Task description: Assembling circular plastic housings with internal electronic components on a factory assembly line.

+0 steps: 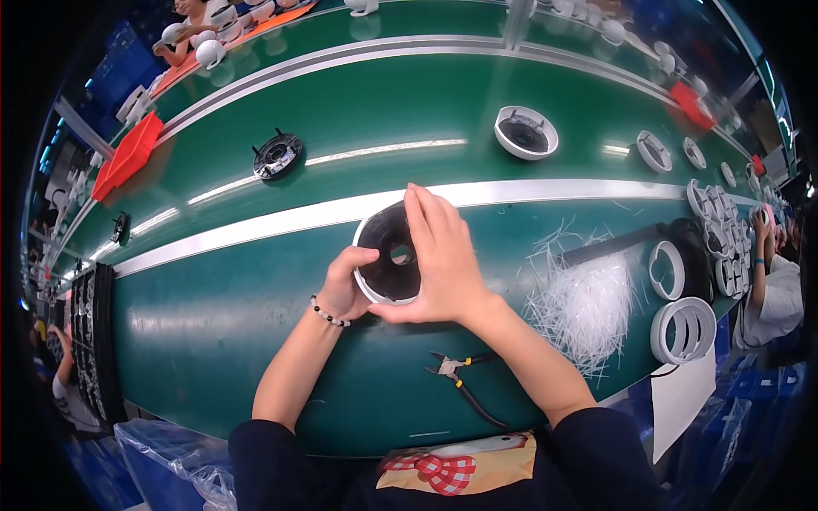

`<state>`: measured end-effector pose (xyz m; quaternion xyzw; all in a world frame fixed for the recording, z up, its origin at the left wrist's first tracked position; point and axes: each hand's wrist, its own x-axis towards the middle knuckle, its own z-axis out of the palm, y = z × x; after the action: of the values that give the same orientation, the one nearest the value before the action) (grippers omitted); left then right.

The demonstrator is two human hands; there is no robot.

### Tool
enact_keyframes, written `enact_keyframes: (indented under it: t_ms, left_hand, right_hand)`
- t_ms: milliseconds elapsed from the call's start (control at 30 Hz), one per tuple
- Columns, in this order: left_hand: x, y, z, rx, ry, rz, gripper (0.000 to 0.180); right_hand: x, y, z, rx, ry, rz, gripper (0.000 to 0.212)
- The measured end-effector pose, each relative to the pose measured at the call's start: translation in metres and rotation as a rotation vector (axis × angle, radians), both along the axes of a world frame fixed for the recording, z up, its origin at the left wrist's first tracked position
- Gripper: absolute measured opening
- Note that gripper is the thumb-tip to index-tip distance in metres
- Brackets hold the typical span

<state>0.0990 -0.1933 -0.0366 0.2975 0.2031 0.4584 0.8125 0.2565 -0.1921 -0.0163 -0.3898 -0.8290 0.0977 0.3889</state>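
Observation:
Over the middle of the green workbench (204, 341), I hold up a round white housing (375, 294) with a black inner part and a hole at its centre. My left hand (341, 289) is closed on its left rim, with the thumb lying on the black part. Across its right side lies my right hand (445, 260), fingers along the top and thumb at the lower edge. Diagonal cutters (452, 368) with black-and-yellow handles rest on the bench below my right forearm. To the right spreads a heap of thin white plastic strips (588, 311).
White rings (684, 332) stand stacked at the bench's right. Beyond a pale rail (290, 223), a green conveyor (383, 111) carries a black round part (278, 156) and a white-rimmed housing (526, 133). Black trays (89, 341) stand far left. Co-workers sit across and to the right.

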Motion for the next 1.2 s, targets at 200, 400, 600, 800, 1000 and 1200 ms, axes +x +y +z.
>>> enact_keyframes:
  t_ms: [200, 400, 600, 800, 1000, 1200]
  left_hand:
    - [0.004, -0.005, -0.002, 0.032, 0.055, 0.033, 0.059]
    - [0.010, -0.004, 0.014, 0.160, -0.096, 0.078, 0.062]
    - [0.016, 0.017, 0.021, 0.486, 0.652, 0.207, 0.047]
    - [0.022, 0.034, -0.001, 0.207, 0.476, 0.161, 0.042]
    - [0.053, 0.109, -0.003, -0.081, 0.450, 0.054, 0.044]
    - [0.027, 0.184, -0.028, -0.031, 0.669, 0.124, 0.054]
  right_hand:
    - [0.003, 0.000, -0.004, 0.010, 0.012, -0.005, 0.108]
    - [0.011, 0.005, -0.011, -0.354, 0.821, -0.124, 0.040]
    - [0.034, 0.021, -0.035, -0.383, 0.873, -0.160, 0.054]
    - [0.051, 0.025, -0.027, -0.437, 0.810, -0.183, 0.050]
    - [0.160, 0.033, 0.022, -0.414, -0.043, -0.680, 0.049]
    - [0.314, 0.007, 0.043, -0.546, -0.669, -1.226, 0.041]
